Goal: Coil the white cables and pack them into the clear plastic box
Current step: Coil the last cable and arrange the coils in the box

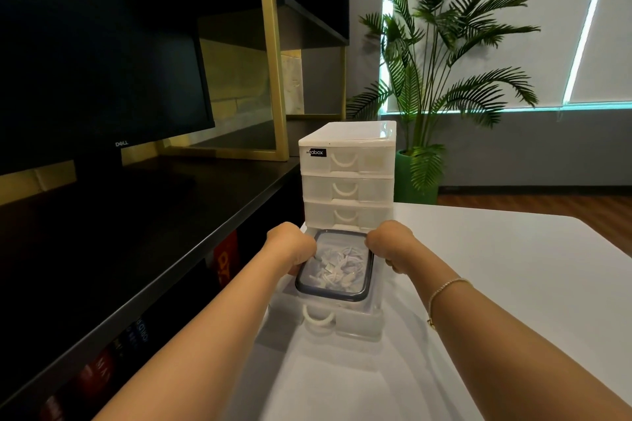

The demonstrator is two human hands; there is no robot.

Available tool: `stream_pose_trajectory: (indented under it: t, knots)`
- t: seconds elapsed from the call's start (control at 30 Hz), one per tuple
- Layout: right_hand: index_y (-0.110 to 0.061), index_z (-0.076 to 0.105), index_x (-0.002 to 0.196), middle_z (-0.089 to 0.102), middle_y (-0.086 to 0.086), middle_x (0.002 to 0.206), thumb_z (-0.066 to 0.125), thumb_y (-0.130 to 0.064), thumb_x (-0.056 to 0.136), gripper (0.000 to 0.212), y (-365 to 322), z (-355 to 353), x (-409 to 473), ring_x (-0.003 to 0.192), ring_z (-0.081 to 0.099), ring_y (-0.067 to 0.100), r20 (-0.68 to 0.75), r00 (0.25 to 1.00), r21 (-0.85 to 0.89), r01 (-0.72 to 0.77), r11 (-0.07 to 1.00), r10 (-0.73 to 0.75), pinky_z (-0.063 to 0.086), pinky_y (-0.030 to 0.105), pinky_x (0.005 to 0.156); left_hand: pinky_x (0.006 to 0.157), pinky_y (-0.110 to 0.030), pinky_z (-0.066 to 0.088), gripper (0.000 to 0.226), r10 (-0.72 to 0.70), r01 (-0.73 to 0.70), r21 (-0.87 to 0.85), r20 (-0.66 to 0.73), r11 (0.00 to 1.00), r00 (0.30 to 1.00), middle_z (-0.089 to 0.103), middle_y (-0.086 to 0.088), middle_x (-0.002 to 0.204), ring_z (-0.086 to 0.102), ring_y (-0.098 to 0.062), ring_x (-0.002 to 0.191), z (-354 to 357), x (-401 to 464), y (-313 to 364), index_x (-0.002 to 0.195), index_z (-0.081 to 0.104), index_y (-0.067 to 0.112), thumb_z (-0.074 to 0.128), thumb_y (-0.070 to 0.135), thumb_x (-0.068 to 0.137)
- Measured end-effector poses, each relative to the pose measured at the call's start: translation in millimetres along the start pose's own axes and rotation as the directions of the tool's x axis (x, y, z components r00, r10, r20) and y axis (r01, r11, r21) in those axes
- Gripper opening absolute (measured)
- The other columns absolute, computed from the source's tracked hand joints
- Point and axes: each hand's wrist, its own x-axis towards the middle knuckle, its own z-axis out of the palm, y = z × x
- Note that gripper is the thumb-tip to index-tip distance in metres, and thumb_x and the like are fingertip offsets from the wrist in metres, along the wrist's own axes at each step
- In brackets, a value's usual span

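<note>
A clear plastic box (355,296) with a dark grey lid rim sits inside the pulled-out bottom drawer (359,325) of a white drawer unit. Coiled white cables (337,270) show through its clear lid. My left hand (290,246) grips the box's left side with curled fingers. My right hand (390,241) grips its right side the same way. Both forearms reach forward from the bottom of the view.
The white drawer unit (349,178) has three shut drawers above the open one and stands on a white table (496,267). A dark desk (136,215) with a monitor (95,79) lies to the left. A potted palm (444,61) stands behind.
</note>
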Motion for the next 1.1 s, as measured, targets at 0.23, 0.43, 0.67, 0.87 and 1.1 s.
stream_pose_trajectory:
  t: [0.23,0.43,0.67,0.87,1.1]
  knots:
    - [-0.005,0.049,0.099,0.054,0.014,0.097,0.051,-0.017,0.091,0.015,6,-3,2,0.067,0.042,0.02,0.025,1.0,0.004,-0.014,1.0,0.014,0.042,0.026,0.067,0.056,-0.022,0.048,0.029,0.03,-0.029,0.085,-0.011,0.996,0.999,0.06,-0.013,0.104,0.059,-0.021,0.078,4,5,4,0.111,0.057,0.003,0.055,0.024,0.092]
    - [-0.007,0.049,0.098,0.052,0.011,0.088,0.054,-0.023,0.091,0.018,8,-4,1,0.072,0.05,0.022,0.037,0.999,0.017,-0.033,0.999,0.033,0.045,0.027,0.062,0.062,-0.026,0.05,0.038,0.04,-0.036,0.092,-0.037,0.995,0.999,0.063,-0.014,0.107,0.06,-0.022,0.082,6,9,4,0.115,0.058,0.003,0.059,0.031,0.09]
    - [-0.011,0.05,0.102,0.054,0.008,0.1,0.059,-0.025,0.088,0.021,10,0,4,0.09,0.055,0.025,-0.054,0.998,0.018,-0.012,1.0,0.013,0.051,0.033,0.087,0.078,-0.033,0.057,0.043,-0.013,0.016,0.059,-0.062,0.998,0.998,0.064,-0.014,0.106,0.065,-0.026,0.089,8,14,4,0.116,0.057,0.003,0.068,0.03,0.084]
    - [-0.01,0.053,0.101,0.055,0.007,0.098,0.06,-0.025,0.088,0.021,13,3,4,0.086,0.054,0.022,-0.085,0.996,0.039,0.0,0.999,0.003,0.05,0.029,0.078,0.074,-0.03,0.056,0.043,0.0,0.006,0.076,-0.076,0.997,0.997,0.064,-0.013,0.106,0.065,-0.025,0.09,9,16,4,0.116,0.058,0.003,0.068,0.03,0.084]
    - [-0.011,0.053,0.1,0.053,0.006,0.095,0.056,-0.024,0.09,0.017,11,6,2,0.085,0.054,0.022,-0.094,0.995,-0.039,0.033,0.999,-0.036,0.051,0.031,0.082,0.082,-0.035,0.056,0.043,0.034,-0.027,0.074,-0.093,0.997,0.995,0.064,-0.013,0.106,0.064,-0.026,0.091,11,18,2,0.115,0.06,0.004,0.069,0.03,0.083]
